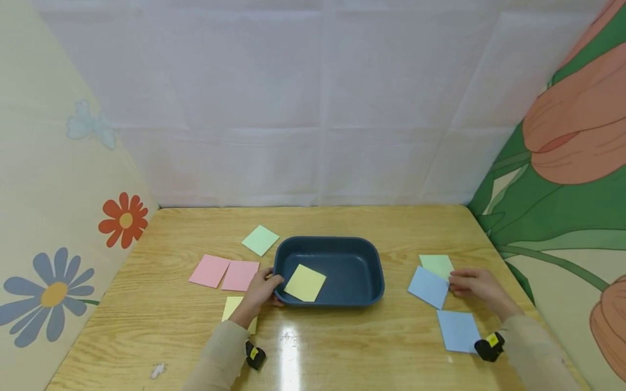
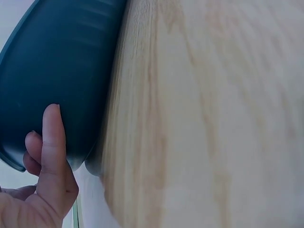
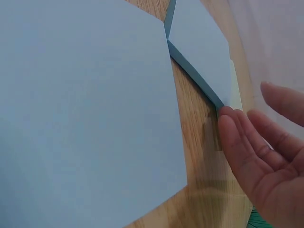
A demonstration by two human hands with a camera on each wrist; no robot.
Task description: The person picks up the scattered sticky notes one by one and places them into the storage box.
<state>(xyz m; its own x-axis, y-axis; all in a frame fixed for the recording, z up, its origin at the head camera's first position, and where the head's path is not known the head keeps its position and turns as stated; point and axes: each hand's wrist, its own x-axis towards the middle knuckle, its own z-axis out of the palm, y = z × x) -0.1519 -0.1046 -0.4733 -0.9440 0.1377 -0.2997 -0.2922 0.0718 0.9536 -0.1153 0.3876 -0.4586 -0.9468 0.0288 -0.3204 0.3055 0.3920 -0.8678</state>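
Observation:
A dark blue rectangular plastic basin (image 1: pixel 354 274) stands mid-table with a yellow sticky-note pad (image 1: pixel 305 283) lying in its left part. My left hand (image 1: pixel 259 289) grips the basin's left end, thumb at the rim, other fingers against the outer wall (image 2: pixel 61 71). On the right, my right hand (image 1: pixel 475 288) has its fingertips at the corner of a blue sticky-note pad (image 1: pixel 427 287), which partly covers a light green pad (image 1: pixel 437 264). Its fingers (image 3: pixel 237 142) are relaxed, with the thumb apart. Another blue pad (image 1: pixel 458 330) lies nearer, left of the right wrist.
Left of the basin lie two pink pads (image 1: pixel 209 270), a light green pad (image 1: pixel 261 240), and a yellow pad (image 1: pixel 232 306) partly hidden by the left arm. A white cloth (image 1: pixel 318 108) hangs behind the wooden table (image 1: pixel 146 304). Printed sheets flank both sides.

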